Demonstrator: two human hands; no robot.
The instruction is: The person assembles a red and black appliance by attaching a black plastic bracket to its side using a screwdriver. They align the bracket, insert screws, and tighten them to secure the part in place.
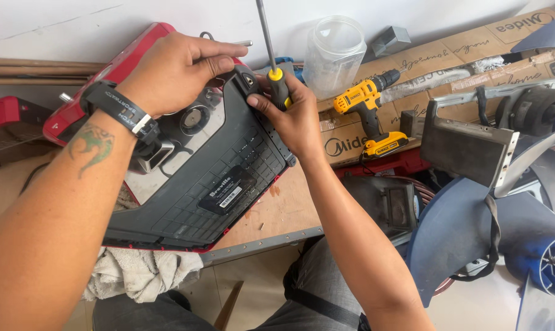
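Observation:
A red kitchen appliance lies tipped over on a wooden bench, its dark grey ribbed base panel [210, 184] facing up. My left hand [179, 67] rests on the upper edge of the appliance, fingers curled over the top of the panel. My right hand [293, 116] grips a screwdriver [276, 76] with a yellow and black handle, its metal shaft pointing up and away. The right thumb presses on the panel's upper right corner. A black watch sits on my left wrist.
A yellow cordless drill [369, 110] lies on flattened cardboard boxes [474, 55] to the right. A clear plastic jar [334, 52] stands behind. Blue fan blades [467, 233] and a grey metal bracket [467, 147] crowd the right side. A white rag [136, 273] hangs at the bench edge.

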